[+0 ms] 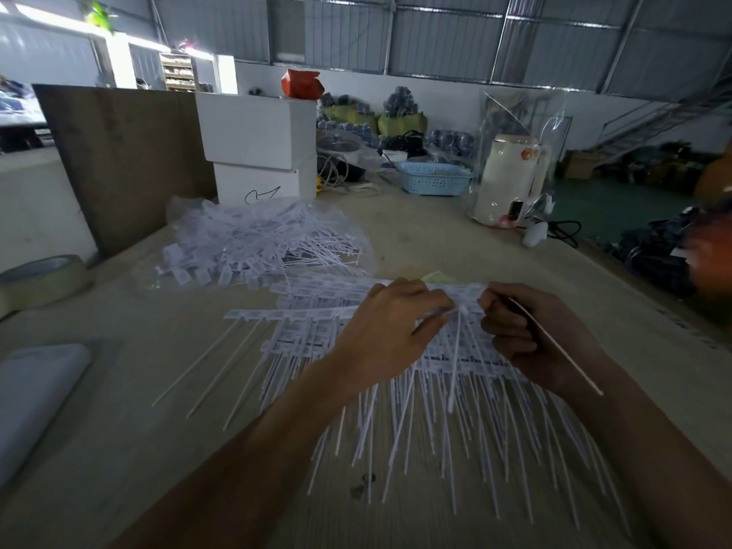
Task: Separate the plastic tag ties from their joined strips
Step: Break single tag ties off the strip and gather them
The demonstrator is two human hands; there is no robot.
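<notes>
Tag ties (396, 394) spread across pale wooden table (119, 449); corrugated-metal warehouse walls (455, 29).

The joined strips of white plastic tag ties (396, 374) are lying flat on the table in overlapping rows, their flat label heads forming bands across the far side and their thin tails fanning out toward the near edge. One tag tie (455, 350) is being lifted above the rows, its tail hanging down. A heap of loose tag ties (261, 243) is lying farther back, on clear plastic.
</notes>
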